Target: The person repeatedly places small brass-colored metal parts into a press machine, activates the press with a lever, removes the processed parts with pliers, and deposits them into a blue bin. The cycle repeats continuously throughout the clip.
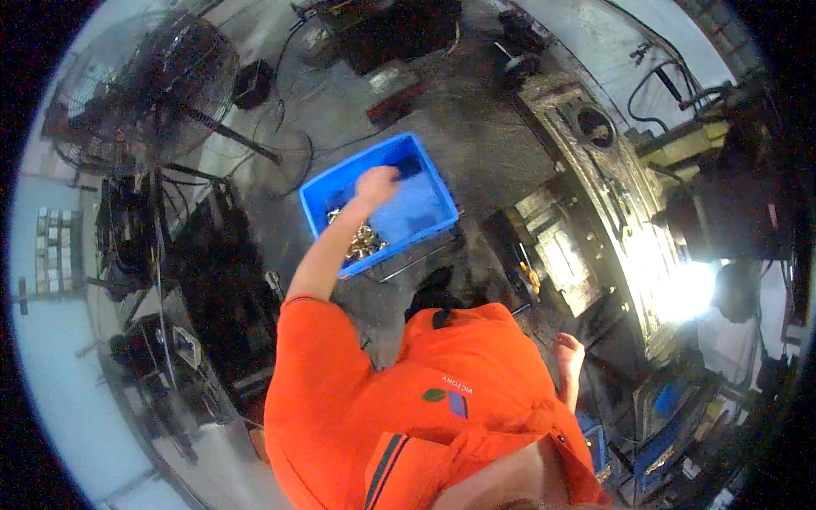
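Observation:
A blue plastic bin [421, 208] sits on the floor ahead of me, with small brass-coloured metal parts [364, 242] heaped in its near left part. My left hand [377, 184] reaches over the bin above its far half. Its fingers look curled together, and whatever may be in them is hidden. A dark patch or object [410, 165] shows in the bin's far corner, just beyond the fingertips. Low at my right side, near the machine, my right hand [568, 348] is closed with bent fingers. I cannot make out anything held in it.
A metal machine [595, 191] with a bright lamp [688, 289] stands on the right. Orange-handled tool [531, 279] lies at its near side. A large caged fan [153, 93] stands far left. Cables cross the floor, and a dark box [252, 83] lies beyond.

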`<action>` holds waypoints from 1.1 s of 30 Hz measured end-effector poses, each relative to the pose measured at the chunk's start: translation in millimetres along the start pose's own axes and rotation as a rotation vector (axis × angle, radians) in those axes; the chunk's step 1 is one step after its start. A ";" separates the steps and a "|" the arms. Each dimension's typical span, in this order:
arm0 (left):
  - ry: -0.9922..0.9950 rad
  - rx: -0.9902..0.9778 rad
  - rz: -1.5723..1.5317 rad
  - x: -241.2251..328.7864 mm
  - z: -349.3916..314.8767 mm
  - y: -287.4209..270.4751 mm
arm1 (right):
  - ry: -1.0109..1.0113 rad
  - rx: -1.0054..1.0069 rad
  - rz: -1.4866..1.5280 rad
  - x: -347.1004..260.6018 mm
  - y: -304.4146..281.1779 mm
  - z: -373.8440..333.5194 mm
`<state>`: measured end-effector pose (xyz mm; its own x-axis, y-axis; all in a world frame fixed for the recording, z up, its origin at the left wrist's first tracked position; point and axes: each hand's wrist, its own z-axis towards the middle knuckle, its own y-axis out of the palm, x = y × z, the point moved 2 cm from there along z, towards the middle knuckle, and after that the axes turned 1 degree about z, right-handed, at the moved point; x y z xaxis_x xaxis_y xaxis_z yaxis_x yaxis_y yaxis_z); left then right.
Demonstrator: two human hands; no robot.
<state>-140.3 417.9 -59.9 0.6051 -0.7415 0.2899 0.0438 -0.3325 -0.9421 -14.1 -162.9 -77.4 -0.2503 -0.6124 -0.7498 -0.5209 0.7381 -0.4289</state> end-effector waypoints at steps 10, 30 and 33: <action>-0.164 -0.397 0.378 -139.7 -58.4 39.1 | -0.043 -0.088 -0.191 -62.9 44.6 -2.6; 0.174 -0.641 0.632 -139.3 -61.5 40.8 | 0.145 -0.106 -0.107 -57.0 62.2 -37.1; 0.194 -0.654 0.653 -137.7 -59.3 29.1 | 0.097 -0.075 -0.114 -39.5 58.6 -36.6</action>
<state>-269.5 475.8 -117.2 0.2074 -0.9610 -0.1831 -0.7473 -0.0348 -0.6636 -64.5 -105.8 -54.4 -0.2616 -0.7184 -0.6446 -0.6093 0.6409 -0.4670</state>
